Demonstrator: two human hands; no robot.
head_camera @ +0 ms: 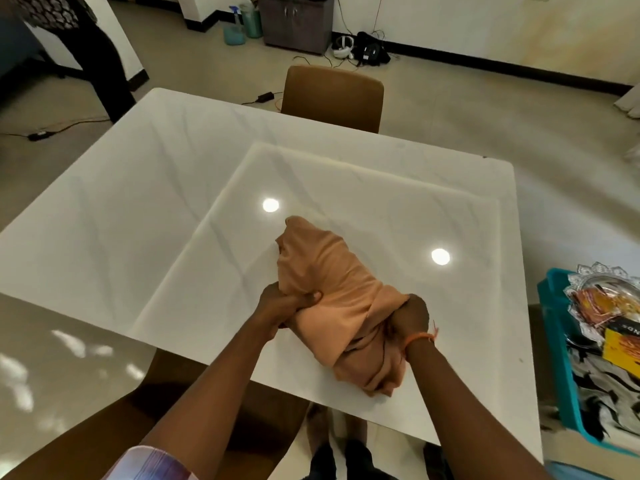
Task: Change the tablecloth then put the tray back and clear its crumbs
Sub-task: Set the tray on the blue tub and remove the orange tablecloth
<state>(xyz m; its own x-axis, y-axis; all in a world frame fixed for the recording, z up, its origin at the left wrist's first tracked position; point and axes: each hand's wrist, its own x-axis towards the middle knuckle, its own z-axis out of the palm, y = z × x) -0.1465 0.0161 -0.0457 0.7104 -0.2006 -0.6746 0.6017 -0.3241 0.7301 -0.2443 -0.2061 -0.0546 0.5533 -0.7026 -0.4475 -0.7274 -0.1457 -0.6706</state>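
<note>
A bundled peach-orange tablecloth (332,292) lies on the bare white marble table (138,209), near its front edge. My left hand (284,306) grips the bundle's left side. My right hand (410,318), with an orange thread on the wrist, holds its right side, fingers partly hidden in the folds. A shiny scalloped tray (602,303) with snack packets sits in a teal basket (557,358) at the right edge, on top of a black-and-white cloth (602,393).
A brown chair (332,98) stands at the table's far side. Another chair seat (180,386) is under the front edge. A person in dark trousers (100,60) stands at the far left. Cables and bottles lie on the floor beyond.
</note>
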